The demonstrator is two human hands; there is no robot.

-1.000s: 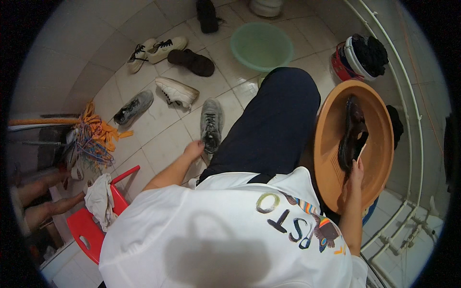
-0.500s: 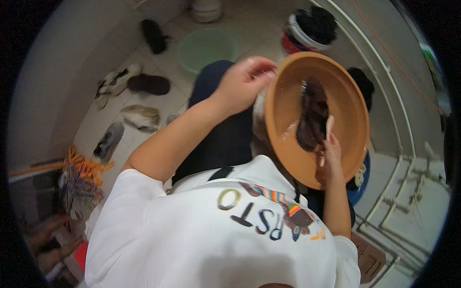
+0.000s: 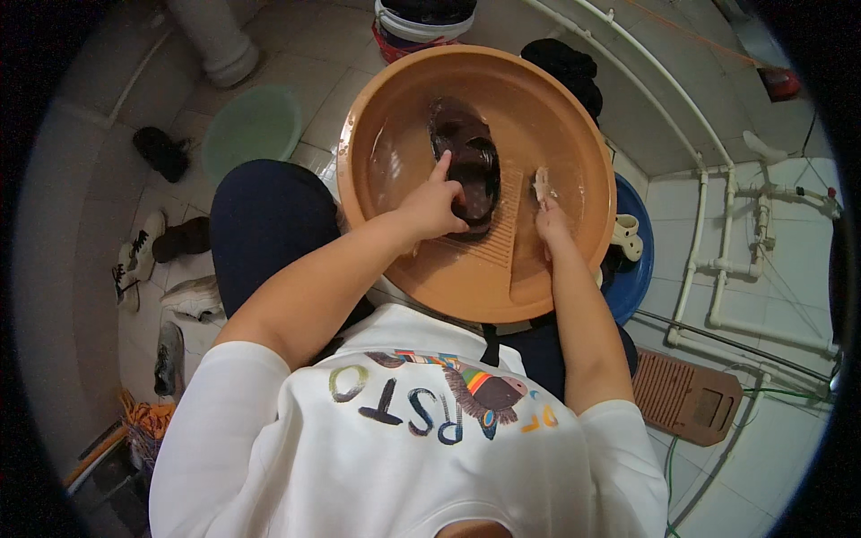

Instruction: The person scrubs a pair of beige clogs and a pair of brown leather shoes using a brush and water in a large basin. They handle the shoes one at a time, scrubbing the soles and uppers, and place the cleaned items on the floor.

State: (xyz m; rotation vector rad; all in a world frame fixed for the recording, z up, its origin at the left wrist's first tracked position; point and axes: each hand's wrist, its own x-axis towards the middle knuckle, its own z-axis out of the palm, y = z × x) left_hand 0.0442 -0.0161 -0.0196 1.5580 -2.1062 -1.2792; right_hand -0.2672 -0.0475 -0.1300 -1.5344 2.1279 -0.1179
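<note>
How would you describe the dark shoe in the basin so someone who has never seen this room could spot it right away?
Find the big round orange basin in front of the person. In its shallow water, on a ribbed washboard, lies a dark brown shoe, with the left hand resting on it and the right hand beside it. The other shoes lie dry on the tiled floor; this one alone is in the basin.

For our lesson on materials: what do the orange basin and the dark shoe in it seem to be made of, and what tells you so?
Orange basin: probably moulded plastic, smooth and slightly glossy, one even colour with a rolled rim. Dark shoe, under the left hand: looks like wet rubber or synthetic, dark brown with a shine; the exact material is unclear.
</note>
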